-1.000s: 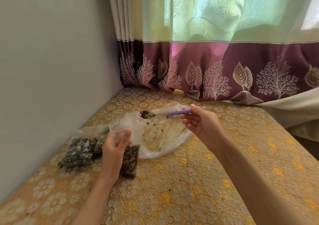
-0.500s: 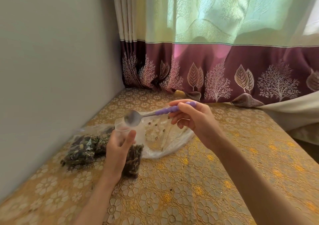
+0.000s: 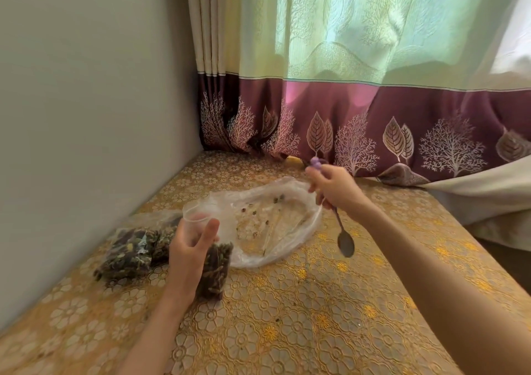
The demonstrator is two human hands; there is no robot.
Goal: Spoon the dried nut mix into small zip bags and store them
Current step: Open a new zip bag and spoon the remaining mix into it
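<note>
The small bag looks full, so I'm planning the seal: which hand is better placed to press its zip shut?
Probably the right hand, once it drops the spoon; the left hand already grips the small zip bag upright.

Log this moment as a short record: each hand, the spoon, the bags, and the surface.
left hand: holds a small zip bag of dried mix upright, mouth open
right hand: grips a purple-handled spoon
spoon: bowl hangs down, looks empty
big clear bag: lies flat, only a few bits left
filled bags: lie by the wall
surface: gold floral tablecloth
</note>
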